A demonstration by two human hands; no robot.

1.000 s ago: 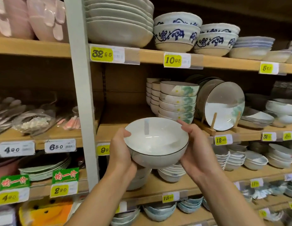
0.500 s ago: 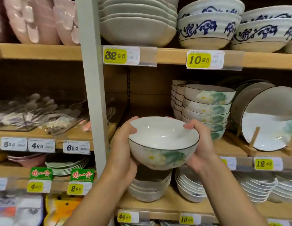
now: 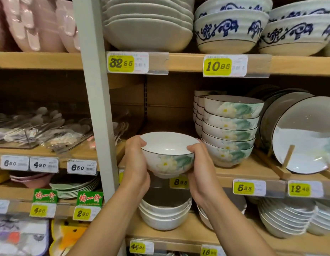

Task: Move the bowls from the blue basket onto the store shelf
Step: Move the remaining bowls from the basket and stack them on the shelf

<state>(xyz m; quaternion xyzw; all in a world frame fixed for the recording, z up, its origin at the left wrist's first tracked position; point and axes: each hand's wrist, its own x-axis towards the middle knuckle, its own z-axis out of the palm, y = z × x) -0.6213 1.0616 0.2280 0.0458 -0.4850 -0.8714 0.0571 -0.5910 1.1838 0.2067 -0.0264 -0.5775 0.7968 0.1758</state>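
A white bowl [image 3: 168, 156] with a dark rim and a green-and-yellow flower print is held upright between both hands. My left hand [image 3: 135, 161] grips its left side, thumb over the rim. My right hand [image 3: 200, 163] grips its right side the same way. The bowl's foot sits at the front edge of the wooden middle shelf [image 3: 249, 169], whether touching it I cannot tell. Just to its right stands a stack of matching flower bowls [image 3: 229, 130]. The blue basket is out of sight.
A grey upright post [image 3: 97, 100] stands left of the bowl. A large plate [image 3: 304, 133] leans on a wooden stand at the right. Blue-patterned bowls [image 3: 228, 28] fill the shelf above. White bowls [image 3: 165, 213] are stacked on the shelf below. Bagged spoons [image 3: 40, 126] lie at left.
Both hands have carried the bowl up and forward, from in front of the lower shelves to the front edge of the middle shelf. The view has moved closer to the shelves.
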